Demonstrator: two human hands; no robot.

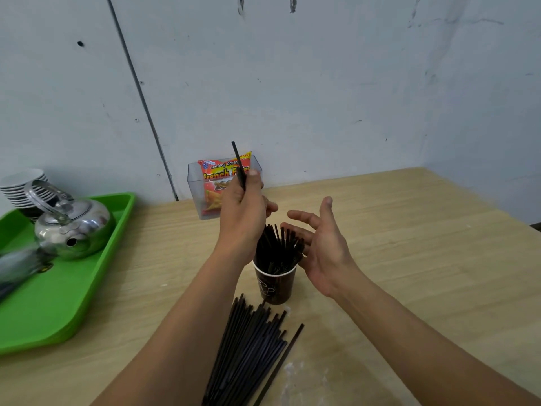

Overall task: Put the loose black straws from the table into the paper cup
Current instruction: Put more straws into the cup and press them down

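Left hand (244, 209): fingers and thumb pinch one straw (237, 159), held near upright above the cup (275, 285). Right hand (325, 247): fingers spread and relaxed, holding nothing, palm just beside the bundle (278, 247) standing in the cup. The pile (248, 347) of loose straws lies on the table (409, 259) just in front of the cup, between the forearms. Behind the left hand, a snack packet (216, 177) in a clear box (194, 183). Far left, a kettle (73, 230) on a green tray (58, 303).

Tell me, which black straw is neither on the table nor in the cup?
The single straw pinched in the left hand, sticking upward. The rest stand in the paper cup or lie in the pile on the table.
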